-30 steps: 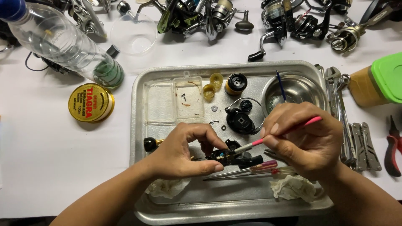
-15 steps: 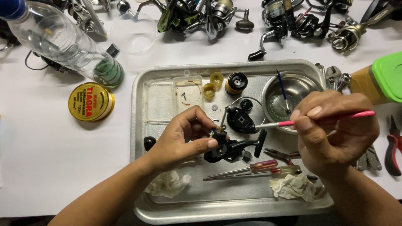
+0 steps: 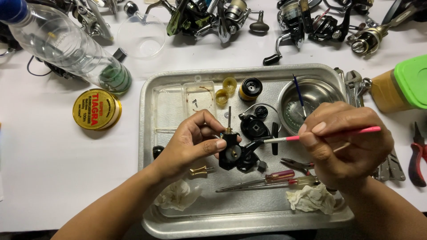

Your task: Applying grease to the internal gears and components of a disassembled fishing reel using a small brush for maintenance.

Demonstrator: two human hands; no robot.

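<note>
Here, my left hand (image 3: 191,144) grips one black reel body (image 3: 233,153) in its fingers; my right hand (image 3: 344,144) pinches one thin pink-handled brush (image 3: 329,133). Two crumpled white rags (image 3: 178,195) lie at six o'clock in the shiny metal tray (image 3: 149,111).

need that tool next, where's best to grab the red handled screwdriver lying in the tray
Grip the red-handled screwdriver by its translucent handle, coming from above. It lies flat on the tray, shaft pointing left, handle end close to the right hand; the thin shaft offers less hold.
</note>
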